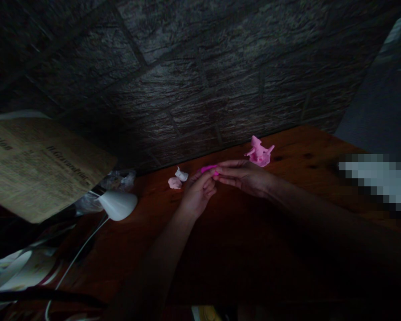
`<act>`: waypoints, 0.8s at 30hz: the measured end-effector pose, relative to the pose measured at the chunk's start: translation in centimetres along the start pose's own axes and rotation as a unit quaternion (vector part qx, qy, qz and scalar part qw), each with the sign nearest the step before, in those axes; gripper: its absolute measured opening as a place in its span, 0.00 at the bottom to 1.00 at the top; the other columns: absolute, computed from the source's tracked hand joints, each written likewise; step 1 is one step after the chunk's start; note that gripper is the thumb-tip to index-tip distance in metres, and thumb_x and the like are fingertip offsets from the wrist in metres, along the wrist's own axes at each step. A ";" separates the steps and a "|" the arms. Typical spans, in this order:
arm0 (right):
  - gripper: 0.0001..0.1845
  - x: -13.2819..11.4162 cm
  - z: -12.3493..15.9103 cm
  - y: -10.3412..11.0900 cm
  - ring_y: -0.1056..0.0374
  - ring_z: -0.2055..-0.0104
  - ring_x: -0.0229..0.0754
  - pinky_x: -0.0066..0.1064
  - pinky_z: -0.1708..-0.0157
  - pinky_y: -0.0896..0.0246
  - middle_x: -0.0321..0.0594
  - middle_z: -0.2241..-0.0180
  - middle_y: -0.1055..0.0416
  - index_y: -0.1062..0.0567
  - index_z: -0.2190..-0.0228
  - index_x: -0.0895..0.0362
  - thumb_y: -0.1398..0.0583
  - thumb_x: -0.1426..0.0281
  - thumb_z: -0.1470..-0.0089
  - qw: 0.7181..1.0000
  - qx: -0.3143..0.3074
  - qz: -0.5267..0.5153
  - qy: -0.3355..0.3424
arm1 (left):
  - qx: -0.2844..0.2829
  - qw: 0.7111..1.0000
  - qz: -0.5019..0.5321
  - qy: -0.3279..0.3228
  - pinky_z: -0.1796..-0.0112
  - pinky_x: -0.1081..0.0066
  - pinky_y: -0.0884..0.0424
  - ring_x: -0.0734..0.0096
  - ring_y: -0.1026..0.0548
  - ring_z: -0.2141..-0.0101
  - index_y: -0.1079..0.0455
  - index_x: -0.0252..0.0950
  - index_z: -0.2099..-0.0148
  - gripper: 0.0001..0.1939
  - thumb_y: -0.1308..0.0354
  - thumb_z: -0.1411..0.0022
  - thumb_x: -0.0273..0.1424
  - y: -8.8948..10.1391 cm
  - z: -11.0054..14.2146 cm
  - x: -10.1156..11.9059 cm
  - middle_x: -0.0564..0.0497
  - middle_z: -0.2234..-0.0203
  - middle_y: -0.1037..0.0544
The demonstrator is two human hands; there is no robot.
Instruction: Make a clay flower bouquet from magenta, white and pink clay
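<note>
A piece of bright pink modelling clay [208,169] is pinched between both hands above the wooden table. My left hand [199,192] closes around it from the left, fingers curled. From the right, my right hand [242,177] presses its fingertips on the same piece. Behind my right hand stands a pink clay figure [259,154] with a pointed top, thin arms and a wide, wavy base. Left of my left hand lie a pale pink lump [175,183] and a small white lump [181,174], close together.
The wooden table [153,196] runs along a dark stone-patterned wall [173,84]. At the left are a white lamp-like cone [120,205] with a cable, clear plastic [118,180] and a large printed paper shade [43,165]. A pale pixelated patch [384,183] lies at the right.
</note>
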State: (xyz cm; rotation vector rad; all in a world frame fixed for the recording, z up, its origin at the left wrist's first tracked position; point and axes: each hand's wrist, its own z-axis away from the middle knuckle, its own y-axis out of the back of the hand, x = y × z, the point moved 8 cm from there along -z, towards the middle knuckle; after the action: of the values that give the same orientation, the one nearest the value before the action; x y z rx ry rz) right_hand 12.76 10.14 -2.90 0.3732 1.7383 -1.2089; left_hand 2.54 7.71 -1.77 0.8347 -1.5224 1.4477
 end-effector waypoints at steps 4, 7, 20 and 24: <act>0.07 0.0 0.0 0.1 0.23 0.61 0.34 0.26 0.54 0.27 0.37 0.63 0.18 0.16 0.68 0.53 0.27 0.69 0.53 1.000 0.006 -0.013 -0.024 | -0.005 1.000 0.002 0.003 0.81 0.79 0.52 0.85 0.52 0.84 0.32 0.35 0.74 0.15 0.29 0.46 0.32 -0.1 0.0 0.0 0.64 0.87 0.48; 0.08 -0.3 -0.1 0.3 0.25 0.66 0.33 0.22 0.62 0.26 0.38 0.65 0.18 0.17 0.70 0.54 0.27 0.64 0.52 0.999 0.018 -0.014 -0.046 | -0.014 1.000 -0.002 -0.004 0.81 0.78 0.52 0.85 0.52 0.84 0.35 0.35 0.75 0.17 0.30 0.44 0.35 -0.5 0.1 0.2 0.63 0.87 0.48; 0.08 -0.2 -0.2 0.6 0.27 0.66 0.32 0.20 0.63 0.28 0.37 0.66 0.20 0.17 0.71 0.56 0.26 0.68 0.54 0.997 0.041 -0.059 -0.039 | -0.061 0.998 -0.022 0.009 0.81 0.76 0.49 0.83 0.51 0.84 0.44 0.36 0.80 0.29 0.35 0.40 0.46 -1.4 0.6 0.6 0.61 0.87 0.47; 0.07 -0.6 0.0 0.4 0.27 0.69 0.31 0.19 0.65 0.28 0.36 0.69 0.20 0.18 0.72 0.56 0.27 0.69 0.53 0.996 0.032 -0.078 -0.038 | -0.105 0.994 0.011 0.016 0.81 0.76 0.50 0.82 0.53 0.85 0.44 0.36 0.80 0.29 0.39 0.36 0.46 -2.0 1.0 0.8 0.61 0.88 0.51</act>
State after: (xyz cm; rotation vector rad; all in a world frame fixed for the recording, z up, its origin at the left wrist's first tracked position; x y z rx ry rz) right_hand 13.30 10.49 -2.61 0.2297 1.6910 -1.3762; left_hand 3.90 6.58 -0.18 0.6673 -1.6322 1.2842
